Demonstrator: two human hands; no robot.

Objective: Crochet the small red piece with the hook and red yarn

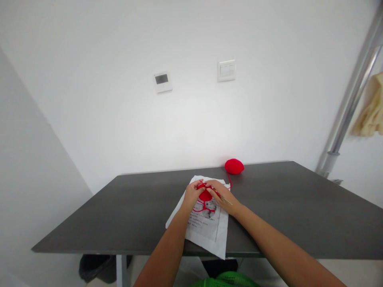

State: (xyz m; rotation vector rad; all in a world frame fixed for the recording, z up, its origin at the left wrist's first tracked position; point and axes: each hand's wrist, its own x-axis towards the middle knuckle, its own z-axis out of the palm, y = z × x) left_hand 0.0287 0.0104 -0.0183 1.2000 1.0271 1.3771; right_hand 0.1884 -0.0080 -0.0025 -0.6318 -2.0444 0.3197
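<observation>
Above a printed sheet of paper (pixel 205 235), my left hand (pixel 193 194) pinches a small piece of red crochet work (pixel 205 195) between thumb and fingers. My right hand (pixel 223 194) is closed on a crochet hook (pixel 226 200), whose silvery end sticks out toward the lower right. Both hands meet at the top of the red piece, and the fingers partly hide the hook's working tip. Loose red yarn hangs below the piece over the paper. A red yarn ball (pixel 234 166) rests behind my right hand, with a strand running toward the hands.
The dark table (pixel 143 215) stands against a white wall with a thermostat (pixel 162 82) and a switch (pixel 226 71). A bin with a black liner (pixel 98 266) is under the left side. At right are a metal pole (pixel 354 103) and a beige cloth (pixel 371 109).
</observation>
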